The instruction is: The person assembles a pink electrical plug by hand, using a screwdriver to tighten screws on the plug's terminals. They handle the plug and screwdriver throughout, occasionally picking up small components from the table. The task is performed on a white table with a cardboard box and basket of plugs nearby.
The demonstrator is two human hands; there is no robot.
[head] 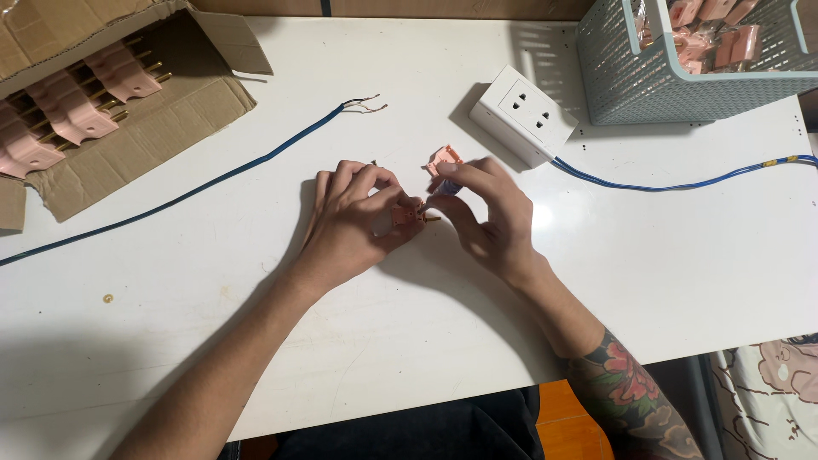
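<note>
- Two bare hands meet at the middle of the white table (596,281), working on small pink plastic plug parts.
- The left hand (354,217) has its fingers curled tight around a pink plug half (404,215); a brass prong (432,219) sticks out of it toward the other hand.
- The right hand (486,213) pinches a second pink plug piece (443,159) between thumb and forefinger; something dark blue shows just beneath it, too small to name.
- Both pieces sit close together, just above the tabletop, between the two hands.
- By the look of it, the step in hand is fitting the plug parts together; the next move likely calls for lining up the second piece squarely over the first, with the prong kept seated.
- A blue cable (213,181) with bared wire ends lies to the left, well apart.
- A white wall socket (524,113) on its own blue lead (682,183) sits beyond the right hand.
- A cardboard box (145,128) of pink parts and a pale mesh basket (630,85) of more stand at the far corners.
</note>
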